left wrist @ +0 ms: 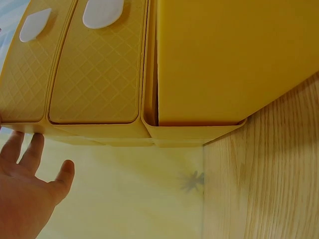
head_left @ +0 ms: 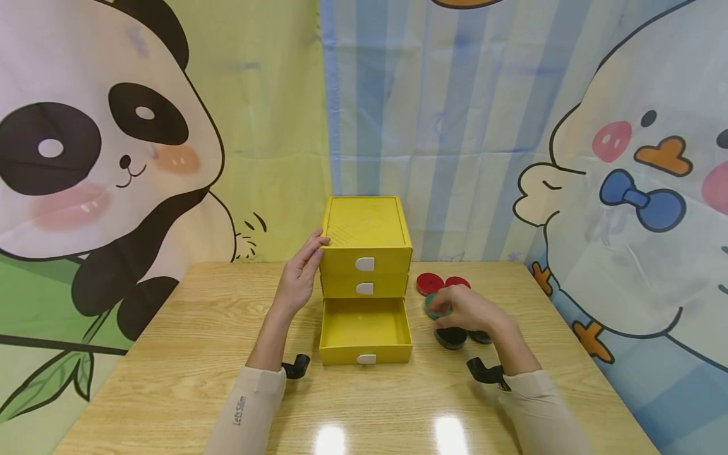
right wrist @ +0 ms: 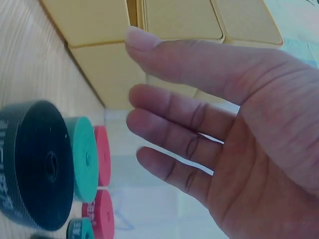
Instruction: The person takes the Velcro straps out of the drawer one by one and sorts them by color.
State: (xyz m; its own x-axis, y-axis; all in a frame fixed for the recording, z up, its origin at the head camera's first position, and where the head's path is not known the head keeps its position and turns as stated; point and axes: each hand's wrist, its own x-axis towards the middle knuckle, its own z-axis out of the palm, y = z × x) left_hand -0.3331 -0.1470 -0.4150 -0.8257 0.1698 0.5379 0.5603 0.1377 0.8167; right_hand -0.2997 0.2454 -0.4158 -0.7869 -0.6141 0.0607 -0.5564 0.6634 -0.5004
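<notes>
A yellow cabinet (head_left: pixel 366 221) with three drawers stands on the table, its bottom drawer (head_left: pixel 364 355) pulled out and showing a bare floor. My left hand (head_left: pixel 300 275) rests its fingertips on the cabinet's upper left side, fingers fairly straight. To the right of the cabinet, my right hand (head_left: pixel 469 309) hovers over a group of tightly wound flat rolls, with thumb and fingers apart and nothing between them. Nearest to it are a black roll (right wrist: pixel 47 164) with pale lettering on its side and a green roll (right wrist: pixel 85 159). Two red rolls (head_left: pixel 429 283) lie behind these.
Another black roll (head_left: pixel 479 337) and a second green roll (right wrist: pixel 81 229) are partly hidden. Black wrist mounts (head_left: pixel 485 371) stick out near both sleeves. A printed cloth (head_left: pixel 273 126) hangs behind the wooden table (head_left: pixel 199 328).
</notes>
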